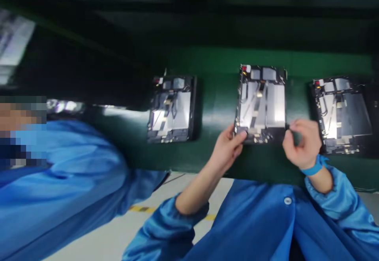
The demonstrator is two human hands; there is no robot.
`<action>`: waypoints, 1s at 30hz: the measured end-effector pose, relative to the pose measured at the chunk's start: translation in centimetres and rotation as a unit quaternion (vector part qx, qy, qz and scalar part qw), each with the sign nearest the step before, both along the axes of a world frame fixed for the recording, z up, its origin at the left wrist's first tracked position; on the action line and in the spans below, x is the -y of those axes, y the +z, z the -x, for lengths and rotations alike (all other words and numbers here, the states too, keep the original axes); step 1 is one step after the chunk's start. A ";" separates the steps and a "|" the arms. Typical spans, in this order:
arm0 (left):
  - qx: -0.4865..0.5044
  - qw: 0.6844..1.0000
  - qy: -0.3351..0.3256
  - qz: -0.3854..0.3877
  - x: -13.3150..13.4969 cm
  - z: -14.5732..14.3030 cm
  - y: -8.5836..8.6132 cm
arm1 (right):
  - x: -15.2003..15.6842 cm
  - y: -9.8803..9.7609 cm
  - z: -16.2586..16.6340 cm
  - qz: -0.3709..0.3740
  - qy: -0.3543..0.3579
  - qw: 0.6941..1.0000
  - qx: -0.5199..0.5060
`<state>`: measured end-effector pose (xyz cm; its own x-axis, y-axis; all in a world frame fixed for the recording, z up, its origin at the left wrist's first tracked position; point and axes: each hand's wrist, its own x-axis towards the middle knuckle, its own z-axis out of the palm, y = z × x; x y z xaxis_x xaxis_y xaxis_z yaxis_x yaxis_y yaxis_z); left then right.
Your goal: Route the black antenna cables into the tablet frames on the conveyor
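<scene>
Setting: a green work surface (219, 99) runs across the view, dark structure above and behind it, a pale floor (103, 237) with a yellow stripe (140, 209) below.

Grip: the left hand (226, 146) pinches the lower left corner of the middle device (261, 107), thumb over the top face, fingers at the side and partly hidden. The right hand (304, 144) is curled by the lower right edge, thumb and forefinger tips close together; blur there, so cannot tell whether they pinch anything or merely touch the edge. A blue band (312, 169) circles that wrist.

Outward: the middle device lies on the surface between the two hands, inner side up, pale panels, dark strips and small parts exposed. One similar device (171, 111) lies well apart to the left, another device (343, 115) just beyond the right hand. A co-worker (77, 166) in blue sits or stands at far left; posture unclear.

Progress: the middle device is uncovered and its panels are in place; handling of it appears under way. No cover is on any of the three. What remains cannot be read from this view.

Labels: a red and a white patch (248, 68) mark its upper left corner. No brand or writing legible.
</scene>
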<state>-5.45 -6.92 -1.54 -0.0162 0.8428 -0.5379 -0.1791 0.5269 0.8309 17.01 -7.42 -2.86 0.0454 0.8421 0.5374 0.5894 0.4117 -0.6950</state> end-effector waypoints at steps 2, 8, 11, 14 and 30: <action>-0.003 0.999 -0.027 0.043 4.8 0.4 -0.5 | -1.5 0.8 -0.7 0.036 -0.036 0.998 0.023; -0.261 0.945 -0.197 -0.032 9.3 3.0 -0.7 | -5.8 -1.3 -0.4 0.108 -0.034 0.982 0.152; -0.371 0.899 -0.198 -0.121 6.0 4.0 -0.1 | -6.3 -2.0 0.5 0.150 -0.044 0.962 0.223; -0.390 0.885 -0.200 -0.160 0.6 3.2 0.3 | -6.1 -1.7 1.5 0.131 -0.112 0.950 0.260; -0.348 0.902 -0.194 -0.165 -5.6 1.3 -0.1 | -7.8 -1.5 3.8 0.173 -0.093 0.933 0.301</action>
<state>-6.72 -1.36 -1.66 0.0768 0.9701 -0.2302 0.5912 0.1416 0.7940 13.19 0.41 -4.32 -0.0142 0.9774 0.2111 0.9551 0.0757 -0.2864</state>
